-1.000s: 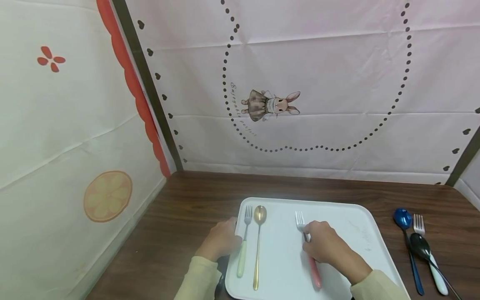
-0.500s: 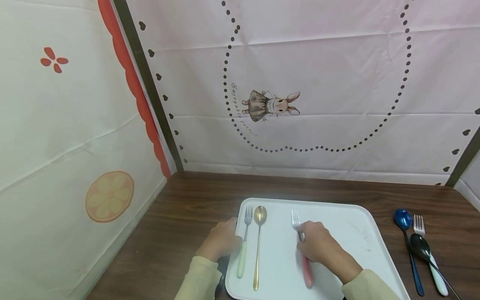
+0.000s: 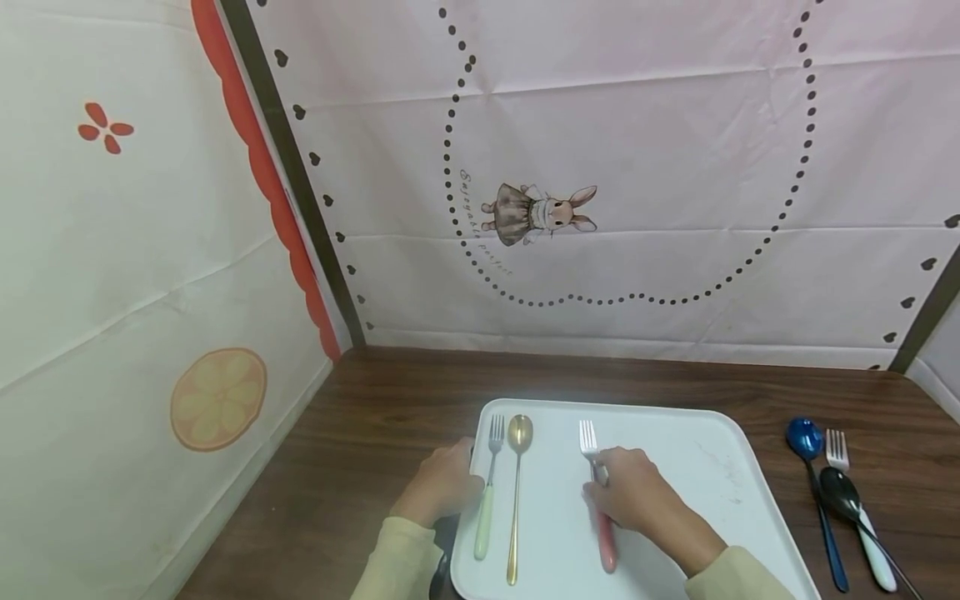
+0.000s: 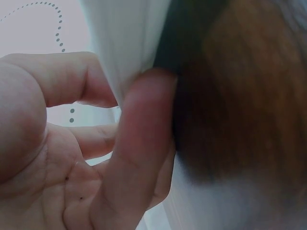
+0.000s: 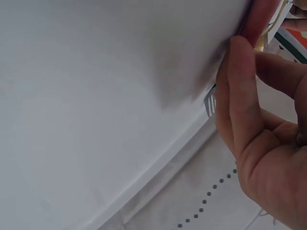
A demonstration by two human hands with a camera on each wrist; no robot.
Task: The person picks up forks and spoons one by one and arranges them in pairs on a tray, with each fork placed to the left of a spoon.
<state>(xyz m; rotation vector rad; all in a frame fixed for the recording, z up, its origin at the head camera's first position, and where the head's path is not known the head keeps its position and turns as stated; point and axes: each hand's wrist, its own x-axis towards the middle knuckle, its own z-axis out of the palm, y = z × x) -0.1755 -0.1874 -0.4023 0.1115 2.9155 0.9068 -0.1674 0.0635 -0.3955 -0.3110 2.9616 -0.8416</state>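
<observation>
My left hand [image 3: 441,483] grips the left rim of a white tray [image 3: 693,442]; in the left wrist view its thumb and fingers lie on either side of the tray edge [image 4: 127,38]. Over the middle of the tray, my right hand [image 3: 637,492] pinches a fork with a pink handle [image 3: 606,543], tines pointing away from me. In the right wrist view the fork's tines [image 5: 210,103] show past the fingers, close to the tray surface. To its left lie a gold spoon [image 3: 517,500] and a fork with a light green handle [image 3: 483,521], side by side on the tray.
Right of the tray, on the brown wooden table [image 3: 405,375], lie a blue spoon [image 3: 815,483], a black spoon [image 3: 842,493] and a fork with a white handle [image 3: 876,550], partly under the black spoon. Printed cloth walls [image 3: 675,167] stand behind and at the left.
My right hand has moved left with the pink-handled fork, bringing it nearer the gold spoon and more in line with it. The left hand has stayed on the tray rim.
</observation>
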